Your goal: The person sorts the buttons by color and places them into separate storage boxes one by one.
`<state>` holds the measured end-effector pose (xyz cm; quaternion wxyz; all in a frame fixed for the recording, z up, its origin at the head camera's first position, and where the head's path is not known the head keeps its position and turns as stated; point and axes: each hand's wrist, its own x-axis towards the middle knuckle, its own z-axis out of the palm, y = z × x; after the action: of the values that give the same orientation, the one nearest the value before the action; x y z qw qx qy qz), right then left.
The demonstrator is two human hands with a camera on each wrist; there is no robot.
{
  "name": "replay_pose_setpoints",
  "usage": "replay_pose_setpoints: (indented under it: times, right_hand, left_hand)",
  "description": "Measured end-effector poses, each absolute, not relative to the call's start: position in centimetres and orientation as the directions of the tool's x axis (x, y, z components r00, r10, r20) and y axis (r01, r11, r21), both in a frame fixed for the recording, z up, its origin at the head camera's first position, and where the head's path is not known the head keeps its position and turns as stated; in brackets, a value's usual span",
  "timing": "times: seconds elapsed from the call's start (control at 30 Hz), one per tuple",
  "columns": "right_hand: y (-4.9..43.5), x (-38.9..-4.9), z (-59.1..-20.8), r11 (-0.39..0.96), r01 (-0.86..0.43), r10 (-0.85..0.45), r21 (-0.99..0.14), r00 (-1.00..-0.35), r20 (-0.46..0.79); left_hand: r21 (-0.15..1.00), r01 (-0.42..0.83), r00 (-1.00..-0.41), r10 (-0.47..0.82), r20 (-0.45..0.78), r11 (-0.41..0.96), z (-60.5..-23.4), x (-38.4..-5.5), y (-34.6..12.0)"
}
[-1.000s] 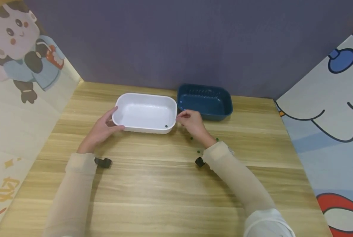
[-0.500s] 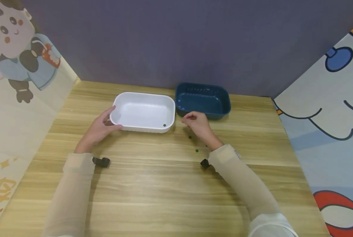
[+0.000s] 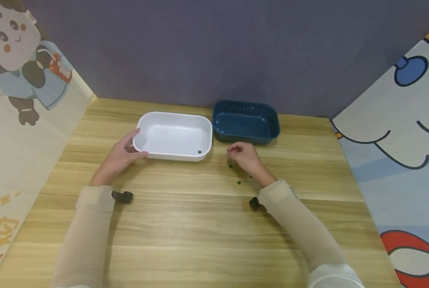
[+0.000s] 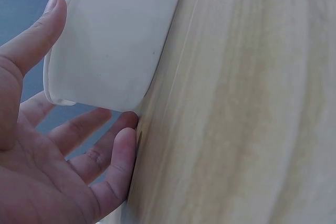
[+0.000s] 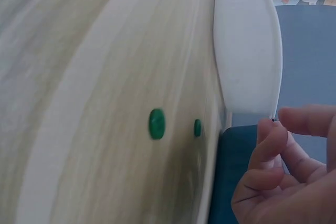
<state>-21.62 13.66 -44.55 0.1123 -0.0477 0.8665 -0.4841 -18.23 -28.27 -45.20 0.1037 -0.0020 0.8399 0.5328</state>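
A white rectangular basin (image 3: 172, 157) stands on the wooden table, with one small dark green disc (image 3: 199, 152) inside near its front right corner. My left hand (image 3: 120, 157) holds its left end, thumb at the front rim and fingers round the side; the left wrist view has the thumb along the basin wall (image 4: 113, 40). Right of the basin, my right hand (image 3: 246, 157) hovers over the table, thumb and index finger pinching a tiny dark piece (image 5: 273, 120), mostly hidden. Below that hand lie loose green discs (image 3: 239, 183), two of them larger in the right wrist view (image 5: 157, 124).
A dark blue basin (image 3: 248, 139) stands at the back, right beside the white one, with small light blue round marks inside its left end. A grey-purple panel (image 3: 214, 52) closes off the back. Cartoon-printed walls (image 3: 398, 160) flank both sides of the table (image 3: 185, 240).
My right hand has drawn away from the white basin's right edge, moving right and slightly toward me. The left hand keeps its hold; the whole head view has shifted slightly.
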Motion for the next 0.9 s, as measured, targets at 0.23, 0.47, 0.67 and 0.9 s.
replay_pose_setpoints:
  times: [0.23, 0.47, 0.67, 0.9]
  right_hand:
    - [14.3, -21.4, -45.2, 0.601, -0.01, -0.221, -0.799, -0.963, -0.155]
    - [14.7, -21.0, -46.0, 0.729, -0.138, -0.296, -0.67, -0.947, -0.127]
    - [14.7, -20.8, -46.1, 0.789, -0.184, -0.327, -0.586, -0.933, -0.148]
    - [14.7, -20.8, -46.1, 0.837, -0.222, -0.352, -0.5, -0.919, -0.179]
  left_hand:
    - [0.891, -0.121, -0.977, 0.105, -0.184, 0.437, -45.1, -18.2, -28.3]
    - [0.886, -0.118, -0.977, 0.106, -0.183, 0.448, -45.0, -18.2, -28.2]
    - [0.886, -0.119, -0.977, 0.107, -0.185, 0.449, -45.1, -18.3, -28.2]
    - [0.885, -0.113, -0.977, 0.11, -0.181, 0.452, -45.1, -18.3, -28.3]
